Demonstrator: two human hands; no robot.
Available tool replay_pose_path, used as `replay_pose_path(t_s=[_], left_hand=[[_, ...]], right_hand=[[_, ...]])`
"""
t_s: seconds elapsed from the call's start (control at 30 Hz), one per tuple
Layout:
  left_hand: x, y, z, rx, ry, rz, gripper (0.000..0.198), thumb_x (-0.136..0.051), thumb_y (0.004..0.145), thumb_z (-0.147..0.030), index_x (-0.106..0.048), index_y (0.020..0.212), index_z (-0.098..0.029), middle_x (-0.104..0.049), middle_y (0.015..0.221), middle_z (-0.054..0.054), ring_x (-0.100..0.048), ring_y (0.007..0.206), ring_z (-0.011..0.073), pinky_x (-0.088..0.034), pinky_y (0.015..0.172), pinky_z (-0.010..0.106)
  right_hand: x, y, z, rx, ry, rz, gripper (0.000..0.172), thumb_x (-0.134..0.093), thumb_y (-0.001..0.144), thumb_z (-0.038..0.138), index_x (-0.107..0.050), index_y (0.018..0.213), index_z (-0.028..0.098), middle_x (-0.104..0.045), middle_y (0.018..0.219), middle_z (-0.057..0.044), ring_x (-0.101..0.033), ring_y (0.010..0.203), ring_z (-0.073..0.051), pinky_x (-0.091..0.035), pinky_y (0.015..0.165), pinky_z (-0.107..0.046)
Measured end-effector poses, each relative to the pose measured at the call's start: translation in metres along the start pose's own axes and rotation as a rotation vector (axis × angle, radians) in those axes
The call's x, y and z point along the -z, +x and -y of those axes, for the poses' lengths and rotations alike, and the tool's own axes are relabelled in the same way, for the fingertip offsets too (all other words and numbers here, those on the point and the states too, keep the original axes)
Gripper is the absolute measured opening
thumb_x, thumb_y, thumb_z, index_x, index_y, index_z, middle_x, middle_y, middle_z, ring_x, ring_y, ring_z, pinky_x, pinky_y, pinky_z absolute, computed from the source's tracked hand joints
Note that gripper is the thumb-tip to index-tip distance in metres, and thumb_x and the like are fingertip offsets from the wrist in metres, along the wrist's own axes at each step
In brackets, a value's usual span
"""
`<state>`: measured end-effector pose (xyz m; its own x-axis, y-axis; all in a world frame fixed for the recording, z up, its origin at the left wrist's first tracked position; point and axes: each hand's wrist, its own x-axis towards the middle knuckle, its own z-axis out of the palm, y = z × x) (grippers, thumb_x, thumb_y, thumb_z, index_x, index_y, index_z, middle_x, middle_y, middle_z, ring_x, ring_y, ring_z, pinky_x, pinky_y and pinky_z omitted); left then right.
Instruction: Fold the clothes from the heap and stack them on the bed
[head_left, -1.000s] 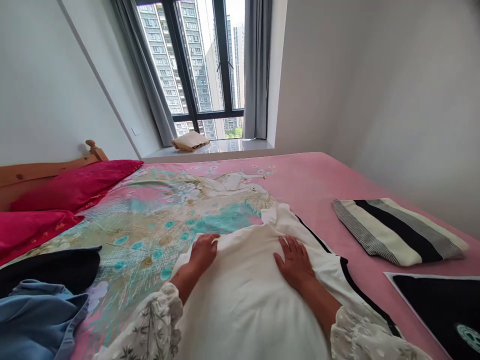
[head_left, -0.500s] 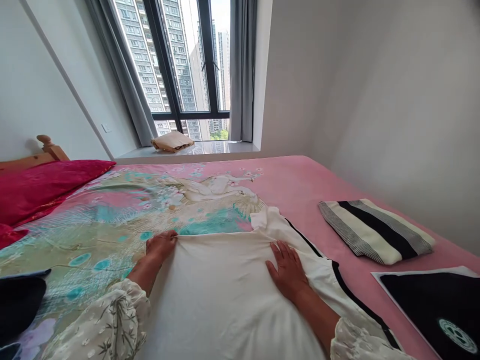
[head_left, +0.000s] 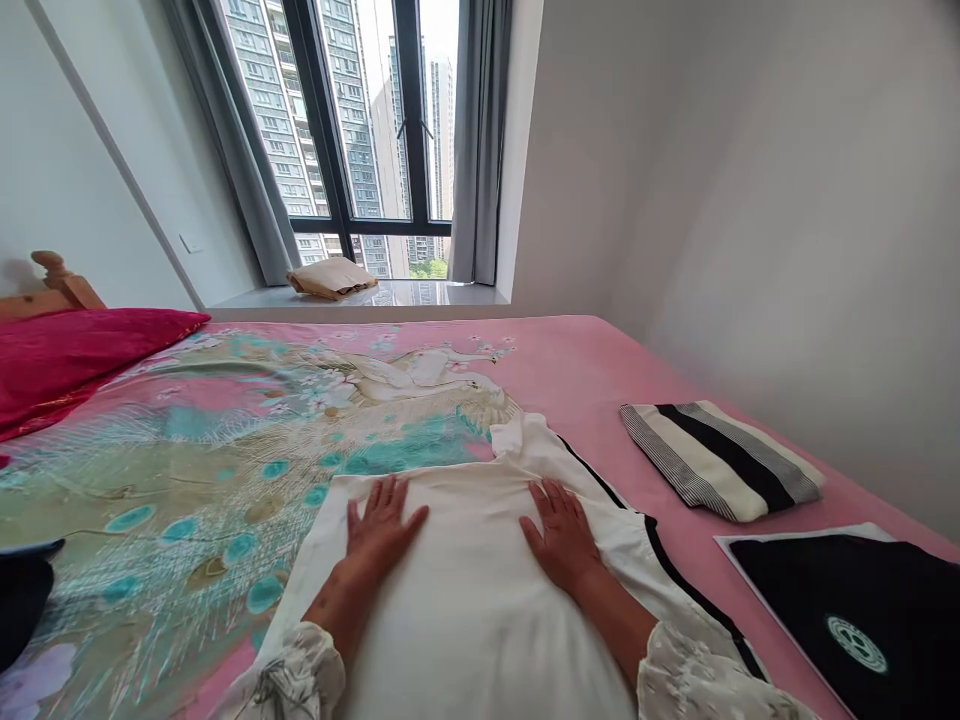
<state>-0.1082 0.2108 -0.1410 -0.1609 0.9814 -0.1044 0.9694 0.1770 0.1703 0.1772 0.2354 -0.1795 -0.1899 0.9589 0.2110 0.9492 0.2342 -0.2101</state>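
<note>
A white garment [head_left: 465,590] with a black trim line lies spread on the bed [head_left: 225,450], right in front of me. My left hand [head_left: 379,530] rests flat on its upper left part, fingers spread. My right hand [head_left: 562,535] lies flat on its upper right part, beside the black trim, fingers stretched out. Neither hand holds anything. Both wrists show white floral sleeves.
A folded black-and-white striped garment [head_left: 720,455] lies on the pink sheet to the right. A black item with a round green emblem [head_left: 855,620] sits at the lower right. Red pillows [head_left: 75,350] are at the left. A tan bundle [head_left: 330,277] rests on the window sill.
My left hand has let go of the garment's top left corner and now lies flat on the cloth, further right. The right hand stays flat in place.
</note>
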Motion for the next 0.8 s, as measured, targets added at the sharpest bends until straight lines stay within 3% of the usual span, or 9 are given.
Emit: replay_pose_path(t_s=[0.07,0.1,0.23,0.33,0.47,0.63,0.73,0.8], left_hand=[[0.0,0.019,0.013,0.248,0.024,-0.068,0.068,-0.025,0.088,-0.054,-0.022,0.147,-0.019,-0.012,0.156,0.006,-0.007,0.144,0.0247,-0.001,0.112,0.058],[-0.002,0.025,0.018,0.297,0.033,-0.102,0.067,-0.024,0.089,-0.053,-0.022,0.147,-0.019,-0.012,0.156,0.006,-0.007,0.144,0.0238,-0.001,0.112,0.057],[-0.018,0.03,0.025,0.249,0.025,-0.265,0.063,-0.024,0.09,-0.05,-0.03,0.144,-0.019,-0.021,0.155,0.006,-0.013,0.143,0.022,-0.001,0.113,0.055],[-0.026,0.025,0.027,0.219,-0.006,-0.32,0.061,-0.028,0.089,-0.05,-0.036,0.141,-0.019,-0.027,0.153,0.007,-0.018,0.142,0.0222,-0.001,0.113,0.054],[-0.026,0.025,0.03,0.203,-0.053,-0.343,0.06,-0.03,0.089,-0.05,-0.038,0.14,-0.019,-0.03,0.151,0.008,-0.02,0.141,0.0229,-0.001,0.113,0.053],[-0.028,0.026,0.031,0.207,-0.055,-0.355,0.061,-0.031,0.088,-0.05,-0.039,0.139,-0.018,-0.031,0.151,0.008,-0.02,0.141,0.0227,-0.002,0.114,0.054],[-0.031,0.026,0.032,0.191,-0.063,-0.367,0.059,-0.034,0.088,-0.049,-0.04,0.138,-0.018,-0.032,0.15,0.008,-0.021,0.141,0.0235,-0.001,0.113,0.054],[-0.033,0.027,0.032,0.189,-0.08,-0.373,0.059,-0.035,0.088,-0.049,-0.041,0.138,-0.019,-0.033,0.15,0.009,-0.022,0.14,0.0242,-0.001,0.113,0.055]], right_hand=[[0.003,0.001,0.001,-0.004,0.008,0.014,0.058,-0.04,0.09,0.042,-0.036,0.142,0.018,-0.032,0.149,-0.009,-0.022,0.139,-0.023,-0.014,0.114,-0.043],[0.004,0.001,0.001,-0.003,0.012,0.018,0.058,-0.04,0.089,0.042,-0.036,0.142,0.018,-0.031,0.149,-0.009,-0.022,0.139,-0.023,-0.014,0.114,-0.043],[0.003,-0.003,0.001,0.018,0.048,-0.007,0.057,-0.041,0.089,0.043,-0.038,0.14,0.018,-0.033,0.148,-0.009,-0.024,0.138,-0.024,-0.016,0.114,-0.042],[0.006,0.006,-0.004,0.012,0.15,-0.085,0.048,-0.039,0.089,0.041,-0.051,0.13,0.017,-0.045,0.14,-0.009,-0.035,0.132,-0.023,-0.023,0.111,-0.038],[0.025,0.062,-0.022,-0.254,0.255,-0.177,0.04,-0.032,0.09,0.038,-0.061,0.107,0.016,-0.061,0.114,-0.012,-0.049,0.112,-0.022,-0.034,0.101,-0.034],[0.037,0.155,-0.049,-0.481,0.227,-0.08,0.043,-0.039,0.086,0.052,-0.063,0.086,0.015,-0.062,0.095,-0.018,-0.054,0.098,-0.029,-0.039,0.082,-0.043],[0.028,0.186,-0.051,-0.493,0.245,-0.01,0.042,-0.046,0.081,0.054,-0.061,0.075,0.015,-0.062,0.077,-0.014,-0.057,0.083,-0.025,-0.04,0.073,-0.038],[0.022,0.194,-0.048,-0.436,0.269,-0.019,0.041,-0.042,0.084,0.049,-0.061,0.077,0.014,-0.062,0.075,-0.011,-0.058,0.079,-0.023,-0.04,0.07,-0.036]])
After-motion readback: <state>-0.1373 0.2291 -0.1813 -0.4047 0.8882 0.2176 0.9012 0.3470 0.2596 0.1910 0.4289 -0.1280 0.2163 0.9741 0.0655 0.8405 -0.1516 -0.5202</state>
